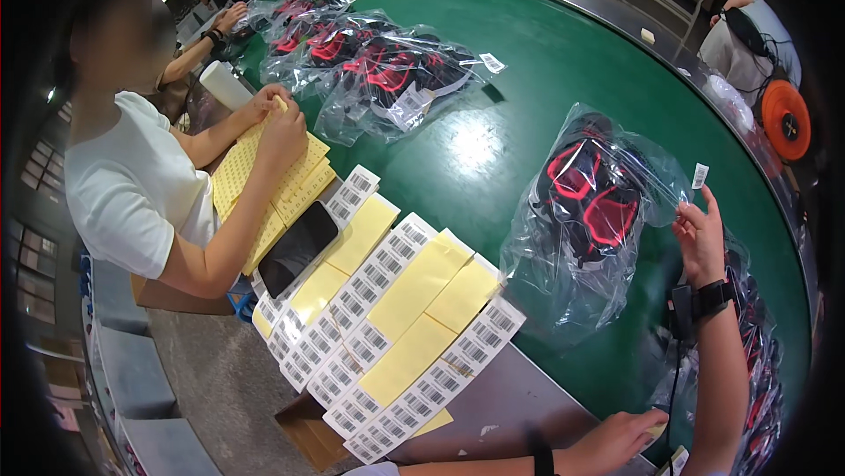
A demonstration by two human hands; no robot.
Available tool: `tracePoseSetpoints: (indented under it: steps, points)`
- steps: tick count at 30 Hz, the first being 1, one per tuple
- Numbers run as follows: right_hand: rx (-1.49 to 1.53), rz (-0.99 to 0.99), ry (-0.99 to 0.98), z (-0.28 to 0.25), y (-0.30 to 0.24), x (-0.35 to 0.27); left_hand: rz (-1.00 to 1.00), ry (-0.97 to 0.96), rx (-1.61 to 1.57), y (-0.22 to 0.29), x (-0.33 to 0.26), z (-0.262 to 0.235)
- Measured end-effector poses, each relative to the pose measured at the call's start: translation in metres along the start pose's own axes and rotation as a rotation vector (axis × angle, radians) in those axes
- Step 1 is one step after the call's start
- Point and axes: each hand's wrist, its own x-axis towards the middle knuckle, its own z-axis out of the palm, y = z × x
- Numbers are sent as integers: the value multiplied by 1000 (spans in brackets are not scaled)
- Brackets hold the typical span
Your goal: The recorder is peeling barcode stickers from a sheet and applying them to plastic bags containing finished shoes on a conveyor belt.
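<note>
Item 1: clear plastic bag [563, 295] w/ black-and-red goods [609, 216], lying on green desk [466, 212], R of centre. White barcode label [700, 177] stood at bag's upper R corner, by R hand [700, 234]: index raised toward label, others curled; couldn't tell if clamped on film. L hand [616, 439], lower down, had fingers together on small yellow scrap [656, 431]. Status (judged): item 1 prob. nearly labelled, pressing-down unconfirmed; far bags [387, 71] showed at least one label in place; bags at lower R [761, 361] unclear. Label sheets [356, 291] on near edge were part-used: bare yellow backing vs. many labels left. Markings: barcodes only, print too small to read; no brand legible. Adj.: black phone [299, 249] on sheets; co-worker [123, 194] at L, hands at yellow sheets [308, 181]; white roll [224, 86] beyond; orange disc [786, 110], far R.
</note>
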Motion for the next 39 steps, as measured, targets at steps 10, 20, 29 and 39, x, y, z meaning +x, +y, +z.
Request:
tracePoseSetpoints:
  steps: [10, 20, 29, 39]
  points:
    - [-24, -11, -37, 24, -7, -13, -4, -83, 67, -13, -4, 0]
    - [-5, -251, 254, 8, -23, 21, -91, -130, 30, -26, -2, 1]
    - [124, 126, 106, 25, -30, 40, -67, -158, 53, -24, -2, 2]
    - [209, 236, -10, 46, -20, 48, -73, -172, 46, -27, -5, 2]
